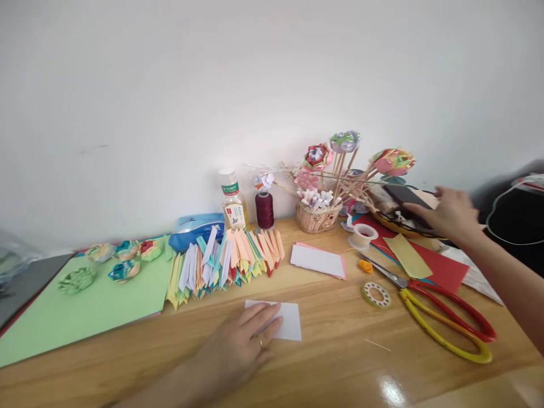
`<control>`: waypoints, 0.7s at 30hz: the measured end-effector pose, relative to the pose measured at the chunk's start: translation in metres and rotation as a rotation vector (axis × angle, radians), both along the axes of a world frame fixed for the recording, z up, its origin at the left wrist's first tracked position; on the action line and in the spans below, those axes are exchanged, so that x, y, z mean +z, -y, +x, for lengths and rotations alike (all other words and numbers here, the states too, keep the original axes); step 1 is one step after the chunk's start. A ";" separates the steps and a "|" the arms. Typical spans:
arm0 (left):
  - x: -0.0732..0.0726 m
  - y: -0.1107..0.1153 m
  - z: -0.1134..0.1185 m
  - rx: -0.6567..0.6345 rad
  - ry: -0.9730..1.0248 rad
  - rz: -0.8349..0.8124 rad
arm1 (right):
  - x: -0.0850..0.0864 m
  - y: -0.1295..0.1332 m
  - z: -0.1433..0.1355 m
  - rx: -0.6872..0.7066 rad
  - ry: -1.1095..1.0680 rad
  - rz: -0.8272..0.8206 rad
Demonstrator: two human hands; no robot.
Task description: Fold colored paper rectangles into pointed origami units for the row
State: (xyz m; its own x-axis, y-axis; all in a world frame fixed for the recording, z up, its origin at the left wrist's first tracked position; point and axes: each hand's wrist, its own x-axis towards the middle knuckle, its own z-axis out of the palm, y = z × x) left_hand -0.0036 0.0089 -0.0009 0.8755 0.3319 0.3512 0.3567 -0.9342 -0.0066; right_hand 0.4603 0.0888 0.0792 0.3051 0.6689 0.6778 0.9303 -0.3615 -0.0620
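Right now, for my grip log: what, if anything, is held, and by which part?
The left hand rests on the white paper, left side, no grip visible. The right hand is at the dark flat object; gripping can't be told.

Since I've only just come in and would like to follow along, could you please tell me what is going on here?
A person's left hand rests on a pale paper slip on the wooden table. The right hand is out at the far right, by a dark flat object; blur hides whether it grips it. Folded paper pieces stand in a row beyond the left hand, and scissors lie on the right.
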 end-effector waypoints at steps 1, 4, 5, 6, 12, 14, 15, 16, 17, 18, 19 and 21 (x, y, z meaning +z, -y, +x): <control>0.002 -0.001 -0.002 0.008 0.032 -0.029 | 0.002 0.005 -0.011 0.027 -0.008 0.039; 0.007 -0.004 -0.006 0.046 0.088 -0.081 | -0.002 0.039 -0.066 0.251 0.003 0.100; 0.008 -0.005 -0.007 0.061 0.098 -0.082 | -0.007 0.054 -0.092 0.383 0.011 0.057; 0.007 -0.006 -0.007 0.072 0.109 -0.070 | -0.014 0.069 -0.119 0.534 0.024 -0.007; -0.004 -0.005 -0.004 0.047 0.163 0.143 | -0.059 0.111 -0.238 1.251 0.055 -0.371; -0.006 -0.002 -0.003 0.059 0.146 0.134 | -0.066 0.105 -0.244 1.297 0.105 -0.378; -0.006 -0.001 -0.003 0.065 0.139 0.119 | -0.067 0.101 -0.243 1.337 0.143 -0.364; -0.006 0.000 -0.003 0.067 0.136 0.111 | -0.068 0.097 -0.241 1.380 0.184 -0.343; -0.006 0.001 -0.003 0.066 0.138 0.115 | -0.068 0.095 -0.238 1.418 0.221 -0.312; -0.005 0.002 -0.003 0.064 0.141 0.132 | -0.068 0.093 -0.235 1.447 0.251 -0.281; -0.005 0.002 -0.002 0.066 0.145 0.149 | -0.067 0.092 -0.233 1.464 0.267 -0.253; -0.003 0.004 -0.001 0.090 0.153 0.152 | -0.066 0.091 -0.232 1.457 0.254 -0.243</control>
State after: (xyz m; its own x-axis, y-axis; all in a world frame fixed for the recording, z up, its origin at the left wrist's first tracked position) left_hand -0.0045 0.0049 -0.0043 0.7773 0.3395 0.5296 0.4465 -0.8908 -0.0844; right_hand 0.2283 -0.0025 0.0127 -0.8161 0.3753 0.4394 0.4502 0.8896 0.0764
